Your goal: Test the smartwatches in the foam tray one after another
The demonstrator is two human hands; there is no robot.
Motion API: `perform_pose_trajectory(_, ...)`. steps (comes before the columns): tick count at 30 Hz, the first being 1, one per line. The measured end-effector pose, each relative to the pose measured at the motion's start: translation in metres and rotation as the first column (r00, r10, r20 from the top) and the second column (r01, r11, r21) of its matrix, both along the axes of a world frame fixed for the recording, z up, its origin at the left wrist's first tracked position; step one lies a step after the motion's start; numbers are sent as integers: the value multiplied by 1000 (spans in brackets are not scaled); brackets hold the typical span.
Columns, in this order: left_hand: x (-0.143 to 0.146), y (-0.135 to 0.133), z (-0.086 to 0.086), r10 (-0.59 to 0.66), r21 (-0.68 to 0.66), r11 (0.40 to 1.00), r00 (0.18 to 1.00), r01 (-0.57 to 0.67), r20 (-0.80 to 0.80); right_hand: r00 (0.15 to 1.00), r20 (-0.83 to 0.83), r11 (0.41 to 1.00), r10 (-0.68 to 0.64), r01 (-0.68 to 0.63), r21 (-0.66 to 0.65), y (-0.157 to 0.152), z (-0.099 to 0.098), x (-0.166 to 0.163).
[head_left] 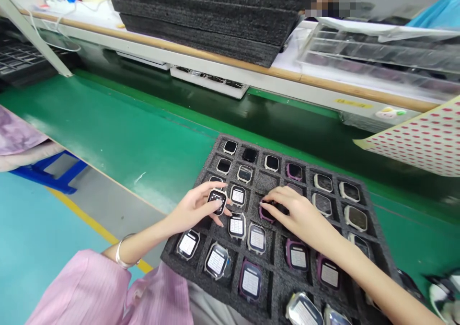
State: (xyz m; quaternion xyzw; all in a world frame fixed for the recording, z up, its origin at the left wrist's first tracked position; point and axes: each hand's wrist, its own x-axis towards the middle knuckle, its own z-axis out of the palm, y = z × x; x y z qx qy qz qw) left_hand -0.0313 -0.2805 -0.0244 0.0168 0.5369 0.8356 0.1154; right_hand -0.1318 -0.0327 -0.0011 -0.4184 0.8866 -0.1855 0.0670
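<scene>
My left hand (196, 204) is closed around a smartwatch case (217, 196) with a lit dark screen and no strap, and its thumb lies on the glass. Below it spreads a black foam tray (268, 182) divided into square pockets, with several strapless smartwatches in them. My right hand (297, 211) reaches over the tray's middle, its fingers closed on a purple-framed smartwatch (265, 213) that they partly hide. Near the left hand, a silver watch (237, 195) shows a white screen. Another purple watch (297, 255) sits below the right hand, also lit white. Farther rows have dark screens.
Behind the tray runs a raised shelf (201, 52) carrying stacked black foam (212, 18) and a clear divided box (377, 52). A sheet with red dots (420, 138) hangs at right. A green work surface (108, 123) extends left, with a blue stool (53, 169) beyond its edge.
</scene>
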Motion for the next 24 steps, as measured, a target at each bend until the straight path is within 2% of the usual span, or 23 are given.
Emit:
perform_pose_trajectory(4, 3, -2, -2, -16, -52, 999, 1000, 15, -11, 996, -92, 996, 4, 5, 94, 7, -10, 10)
perform_pose_trajectory(7, 6, -4, -5, -52, -111, 993, 999, 51, -3, 996, -33, 995, -77, 79, 64, 7, -16, 14)
perform_pose_trajectory(10, 10, -3, -6, -50, -146, 988, 999, 52, 21, 982, 55, 983, -182, 181, 22, 4, -13, 18)
perform_pose_trajectory(12, 10, 1, -5, -23, -183, 983, 999, 30, 40, 974, 121, 980, -192, 197, -33, 3, -5, 23)
perform_pose_trajectory(15, 7, 9, -2, 26, -231, 973, 997, -9, 67, 955, 269, 949, -128, 196, -245, 1, 5, 32)
perform_pose_trajectory(17, 2, 17, 1, 88, -263, 963, 992, -61, 92, 860, 500, 878, -105, 317, -360, 1, 6, 35)
perform_pose_trajectory(19, -4, 26, 6, 96, -259, 964, 989, -65, 109, 716, 690, 788, -105, 483, -381, 3, 5, 35)
perform_pose_trajectory(22, -12, 38, 13, 64, -205, 978, 987, -33, 147, 596, 800, 698, -65, 600, -390, 9, 5, 31)
perform_pose_trajectory(24, -17, 44, 17, 57, -159, 987, 983, -30, 173, 532, 845, 672, 57, 605, -427, 14, 7, 28)
